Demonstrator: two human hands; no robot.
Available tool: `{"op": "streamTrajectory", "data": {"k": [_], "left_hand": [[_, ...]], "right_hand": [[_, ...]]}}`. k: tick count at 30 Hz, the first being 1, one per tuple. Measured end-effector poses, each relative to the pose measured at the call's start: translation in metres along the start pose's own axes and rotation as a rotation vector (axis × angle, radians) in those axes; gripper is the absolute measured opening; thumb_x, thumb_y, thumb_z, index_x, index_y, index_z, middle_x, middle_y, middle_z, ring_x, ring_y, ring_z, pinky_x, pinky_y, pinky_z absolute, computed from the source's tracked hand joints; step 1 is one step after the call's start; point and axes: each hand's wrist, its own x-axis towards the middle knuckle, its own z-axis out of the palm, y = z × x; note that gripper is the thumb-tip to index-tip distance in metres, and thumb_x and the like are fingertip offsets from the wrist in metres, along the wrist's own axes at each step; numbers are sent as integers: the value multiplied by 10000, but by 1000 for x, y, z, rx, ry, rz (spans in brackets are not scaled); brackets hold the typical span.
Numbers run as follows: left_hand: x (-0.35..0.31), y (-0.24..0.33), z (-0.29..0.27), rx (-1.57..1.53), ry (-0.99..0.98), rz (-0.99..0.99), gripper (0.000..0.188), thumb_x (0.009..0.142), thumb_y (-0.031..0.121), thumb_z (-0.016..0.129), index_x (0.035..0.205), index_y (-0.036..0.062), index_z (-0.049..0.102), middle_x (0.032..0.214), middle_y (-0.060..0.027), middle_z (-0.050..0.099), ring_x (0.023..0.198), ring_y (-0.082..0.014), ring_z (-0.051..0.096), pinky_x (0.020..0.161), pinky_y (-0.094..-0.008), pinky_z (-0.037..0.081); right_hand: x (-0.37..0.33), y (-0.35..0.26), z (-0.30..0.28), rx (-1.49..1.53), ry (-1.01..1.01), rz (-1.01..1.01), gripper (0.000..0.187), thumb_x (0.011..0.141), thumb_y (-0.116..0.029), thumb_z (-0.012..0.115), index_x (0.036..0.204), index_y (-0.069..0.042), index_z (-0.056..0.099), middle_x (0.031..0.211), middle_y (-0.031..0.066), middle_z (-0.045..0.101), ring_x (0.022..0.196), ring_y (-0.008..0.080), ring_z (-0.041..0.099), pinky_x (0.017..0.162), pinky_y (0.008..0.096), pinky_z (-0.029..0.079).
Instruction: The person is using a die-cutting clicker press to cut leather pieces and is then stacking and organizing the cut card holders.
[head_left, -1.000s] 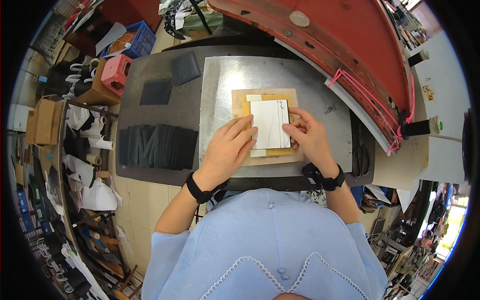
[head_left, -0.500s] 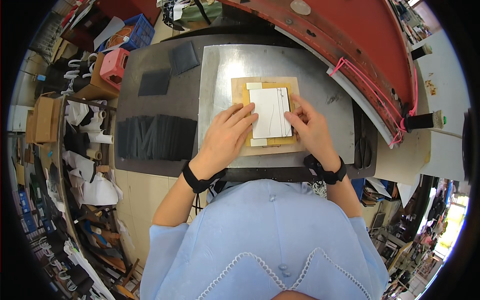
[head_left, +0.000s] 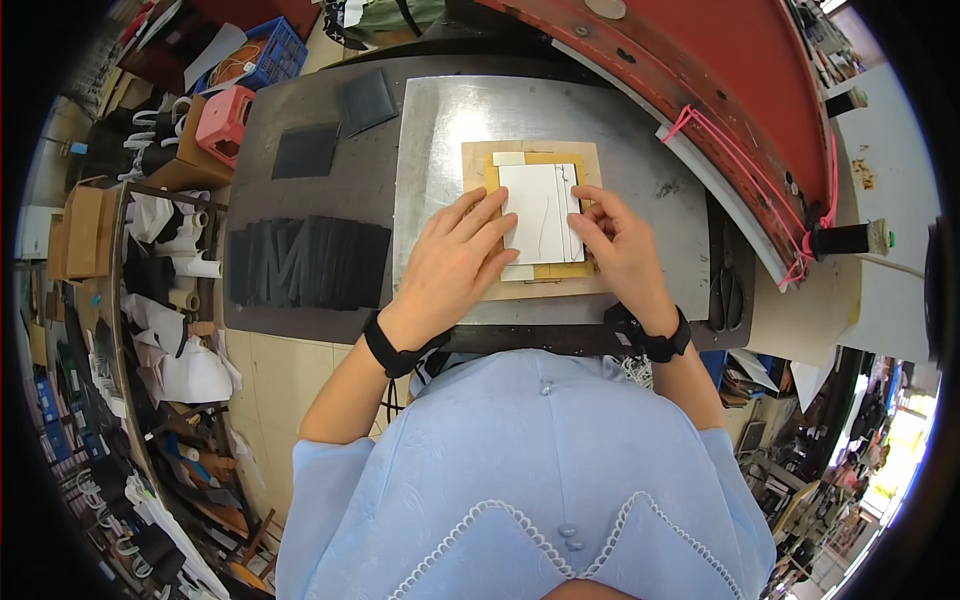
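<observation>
A white sheet (head_left: 536, 205) lies on a yellow-brown pad, which rests on a tan board (head_left: 590, 160) atop a grey metal plate (head_left: 440, 130). My left hand (head_left: 455, 262) lies flat with its fingers spread on the sheet's lower left part. My right hand (head_left: 615, 240) presses its fingertips on the sheet's right edge. Both wrists carry black bands. Neither hand grips anything.
A row of several black flat pieces (head_left: 305, 262) lies left of the plate, with two single black pieces (head_left: 305, 150) behind it. Black scissors (head_left: 728, 285) lie at the right. A red machine arm (head_left: 720, 70) curves across the back. Boxes and a pink stool (head_left: 225, 120) stand left.
Both hands have kept pressing on the white sheet, shifting slightly. My head moved, so the table sits a little higher in view.
</observation>
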Motion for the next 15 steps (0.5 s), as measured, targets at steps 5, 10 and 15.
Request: {"op": "streamTrajectory", "data": {"k": [5,10,15], "left_hand": [[2,0,4,22,5,22,380,875,163,706,1222,38,616,1407,-125,552,1301,-339,488,1038,-437,411],[4,3,7,25,27,28,388,866,155,711,1221,32,614,1406,-123,551,1291,-357,488,1056,-452,401],[-1,0,3,39,29,12,372,873,159,703,1213,32,619,1393,-120,560,1290,-358,487,1077,-464,382]], "right_hand": [[1,5,-3,45,-20,31,317,926,-130,660,1216,-6,626,785,21,582,694,100,534,661,255,458],[-2,0,-7,51,-14,29,298,929,-141,658,1198,-14,639,795,27,588,696,109,538,661,265,458],[0,-5,-1,-98,3,-73,265,923,-141,656,1154,-9,657,832,73,604,706,157,551,667,290,461]]}}
